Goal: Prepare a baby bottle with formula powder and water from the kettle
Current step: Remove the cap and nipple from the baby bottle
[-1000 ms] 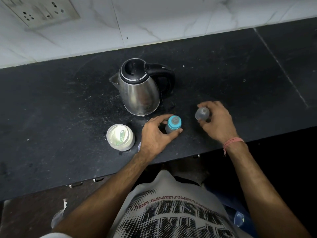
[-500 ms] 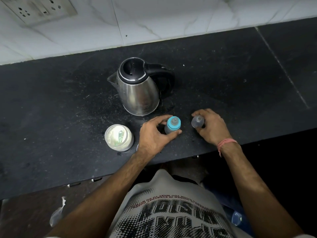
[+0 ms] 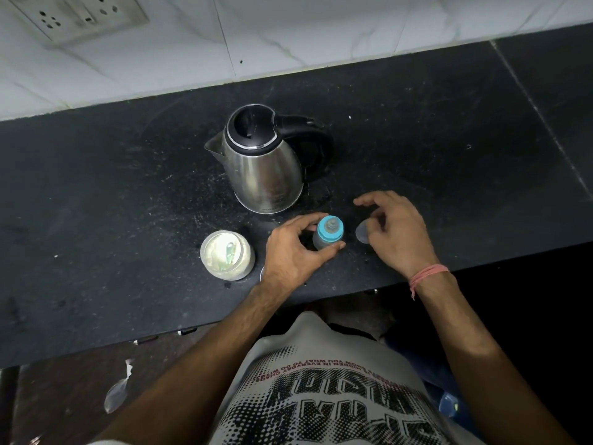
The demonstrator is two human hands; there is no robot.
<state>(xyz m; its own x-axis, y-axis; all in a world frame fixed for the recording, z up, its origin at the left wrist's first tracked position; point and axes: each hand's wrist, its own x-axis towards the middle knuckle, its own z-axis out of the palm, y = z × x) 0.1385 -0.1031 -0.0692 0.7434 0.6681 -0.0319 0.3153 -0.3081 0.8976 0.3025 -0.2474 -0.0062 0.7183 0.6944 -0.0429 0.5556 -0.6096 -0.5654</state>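
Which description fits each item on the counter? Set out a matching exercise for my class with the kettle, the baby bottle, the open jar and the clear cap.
Things:
1. kettle
2. baby bottle
3. open jar
4. clear cap

Descriptions:
A. lies on the counter under the right hand's fingers
B. shiny steel body, black handle
C. gripped by the left hand, blue ring on top
D. holds pale powder and a scoop

Pairs: 1-B, 2-C, 3-D, 4-A

Black counter [image 3: 96, 194], white marble wall [image 3: 288, 33], socket [image 3: 73, 14]
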